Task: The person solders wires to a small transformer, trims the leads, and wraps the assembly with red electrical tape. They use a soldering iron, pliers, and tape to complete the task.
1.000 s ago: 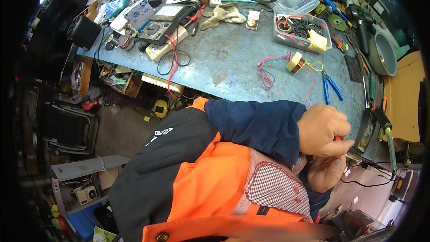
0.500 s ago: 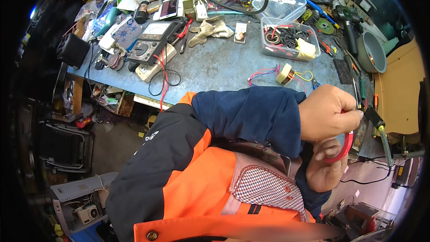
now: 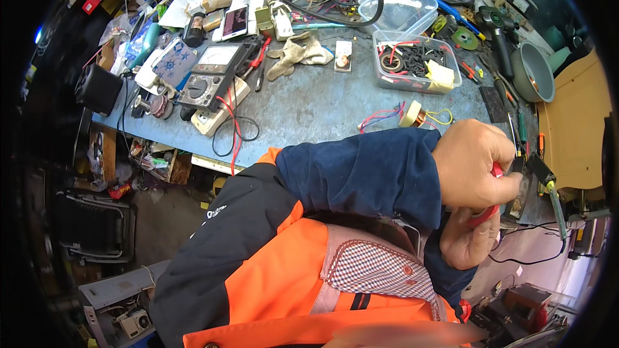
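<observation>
At the bench's right front edge, my left hand [image 3: 474, 164] is closed around a red, curved, flat-looking strip [image 3: 485, 215]; I cannot make out its exact kind. Part of it shows between the thumb and fingers. My right hand [image 3: 465, 241] is just below, palm up, and closed on the strip's lower end; the left hand hides most of its fingers. Beyond the left wrist lies a small transformer coil [image 3: 413, 115] with a cream bobbin and red, blue and yellow wires. Right of the hands stands a soldering iron [image 3: 556, 209] with a yellow-green handle.
A clear plastic box [image 3: 416, 84] holds black and red tubing pieces. An analog multimeter [image 3: 205, 84] with red and black leads sits at the left, near work gloves [image 3: 296, 57]. At the right are a grey bowl [image 3: 532, 72], a heat gun [image 3: 501, 42] and screwdrivers.
My left hand has moved slightly down, over the right hand. Less of the red strip shows, and the strip now passes up between the left thumb and fingers.
</observation>
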A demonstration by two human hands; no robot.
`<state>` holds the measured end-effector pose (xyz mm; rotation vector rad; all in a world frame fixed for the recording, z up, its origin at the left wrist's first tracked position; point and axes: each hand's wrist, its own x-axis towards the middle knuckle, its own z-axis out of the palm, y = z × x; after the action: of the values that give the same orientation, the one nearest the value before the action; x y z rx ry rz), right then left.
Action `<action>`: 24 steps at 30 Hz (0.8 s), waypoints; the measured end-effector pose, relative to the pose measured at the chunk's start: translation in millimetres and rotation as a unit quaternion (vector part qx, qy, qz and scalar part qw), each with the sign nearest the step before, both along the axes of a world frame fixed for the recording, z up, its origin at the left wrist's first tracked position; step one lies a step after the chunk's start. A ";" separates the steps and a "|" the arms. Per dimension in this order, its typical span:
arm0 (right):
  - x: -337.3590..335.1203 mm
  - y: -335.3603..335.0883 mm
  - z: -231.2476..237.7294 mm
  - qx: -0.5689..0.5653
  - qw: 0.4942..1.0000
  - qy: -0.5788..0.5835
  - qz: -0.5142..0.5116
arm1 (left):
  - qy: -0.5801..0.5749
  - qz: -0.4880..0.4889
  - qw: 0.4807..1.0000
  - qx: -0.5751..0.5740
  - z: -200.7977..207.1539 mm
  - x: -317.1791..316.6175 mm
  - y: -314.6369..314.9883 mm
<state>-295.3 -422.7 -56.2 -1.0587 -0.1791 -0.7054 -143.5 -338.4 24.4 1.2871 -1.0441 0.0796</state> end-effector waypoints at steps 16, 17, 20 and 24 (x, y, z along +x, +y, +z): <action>-1.8 0.2 5.2 -0.006 0.998 0.066 -0.025 | -0.025 -0.017 0.999 0.011 -10.9 0.9 -2.6; -2.6 -2.4 3.2 -0.005 0.998 0.066 -0.016 | -0.001 -0.032 0.999 0.025 -9.7 0.3 -1.9; -5.8 -7.1 2.2 -0.019 0.998 0.062 0.028 | -0.007 -0.050 0.998 0.030 -12.2 -0.4 -1.9; -6.7 -7.6 1.4 -0.033 0.997 0.053 0.047 | 0.013 -0.069 0.995 0.067 -12.8 2.6 -2.2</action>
<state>-302.1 -430.3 -54.9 -1.1409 -0.1614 -0.5609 -140.9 -340.5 11.6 1.3284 -1.1282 -0.1147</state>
